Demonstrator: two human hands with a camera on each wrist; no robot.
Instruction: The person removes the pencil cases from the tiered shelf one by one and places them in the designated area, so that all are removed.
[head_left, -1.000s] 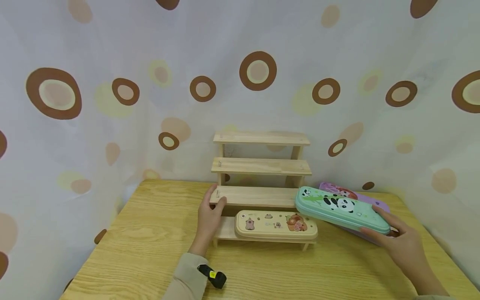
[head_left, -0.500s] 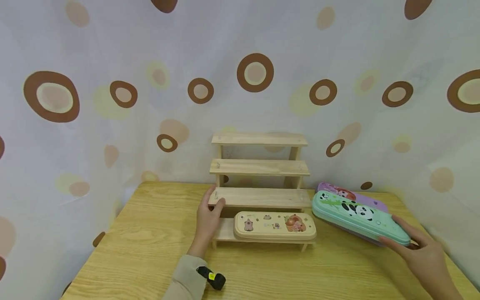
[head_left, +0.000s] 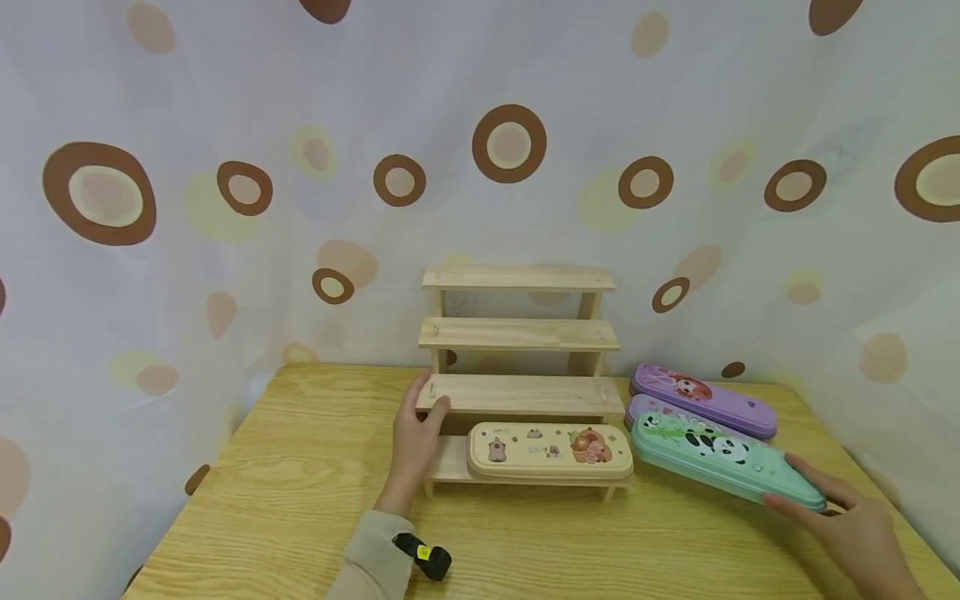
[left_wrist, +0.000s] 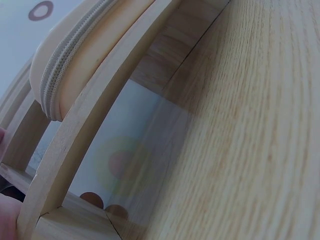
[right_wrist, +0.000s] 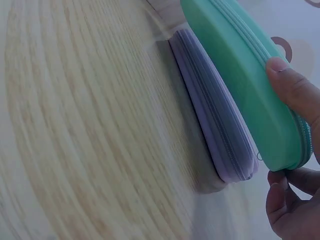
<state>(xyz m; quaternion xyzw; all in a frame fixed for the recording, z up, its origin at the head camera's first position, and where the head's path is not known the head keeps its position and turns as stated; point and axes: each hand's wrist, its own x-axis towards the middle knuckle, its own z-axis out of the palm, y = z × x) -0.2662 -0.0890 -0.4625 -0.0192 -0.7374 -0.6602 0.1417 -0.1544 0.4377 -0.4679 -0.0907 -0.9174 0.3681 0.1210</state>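
My right hand (head_left: pixel 855 525) grips the right end of a mint-green pencil case (head_left: pixel 727 460) with pandas on its lid. In the right wrist view, the thumb lies near the zip of the green case (right_wrist: pixel 245 75), which is tilted above a lilac pencil case (right_wrist: pixel 212 107). Most of that lilac case is hidden behind it in the head view. My left hand (head_left: pixel 415 446) grips the left end of a stepped wooden display shelf (head_left: pixel 517 393), thumb on the second tier from the bottom. A cream pencil case (head_left: pixel 551 450) with animal pictures lies on the lowest tier.
A purple pencil case (head_left: pixel 712 402) with a red-haired figure lies behind the lilac one at the right. The shelf stands on a wood-grain table (head_left: pixel 300 483), close to a dotted wall covering (head_left: pixel 322 108). A black wrist device (head_left: pixel 423 556) sits on the left sleeve.
My right hand has carried the green pencil case right and down, away from the shelf. More of the purple and lilac cases now shows. The left hand has kept its place.
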